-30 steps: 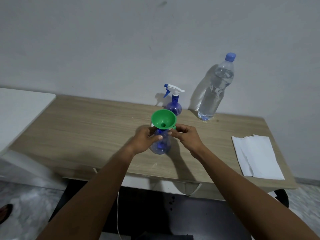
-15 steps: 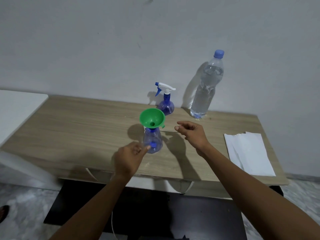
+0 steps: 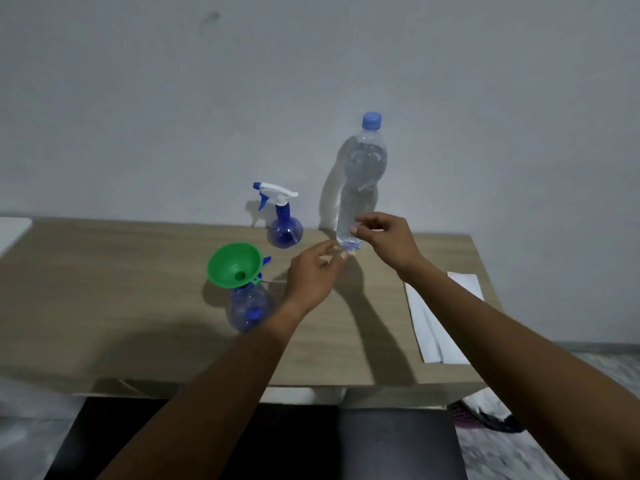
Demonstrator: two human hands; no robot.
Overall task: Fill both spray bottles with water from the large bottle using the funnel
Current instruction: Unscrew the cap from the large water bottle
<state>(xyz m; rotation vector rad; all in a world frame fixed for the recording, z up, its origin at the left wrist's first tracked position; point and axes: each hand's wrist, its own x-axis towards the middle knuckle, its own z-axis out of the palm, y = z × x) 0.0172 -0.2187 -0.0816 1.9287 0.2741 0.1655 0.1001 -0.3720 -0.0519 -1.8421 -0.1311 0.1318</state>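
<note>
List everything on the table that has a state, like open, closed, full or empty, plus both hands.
Large bottle: upright, blue cap on, mostly full.
Far spray bottle: upright, trigger head on.
Near spray bottle: head off, funnel in its neck.
Funnel: tilted, no water visible.
Left hand: open, empty.
Right hand: open, empty.

We hold both arms stretched forward, our left hand (image 3: 313,277) loosely open with fingers extended, our right hand (image 3: 388,240) higher, fingers curled, empty.
</note>
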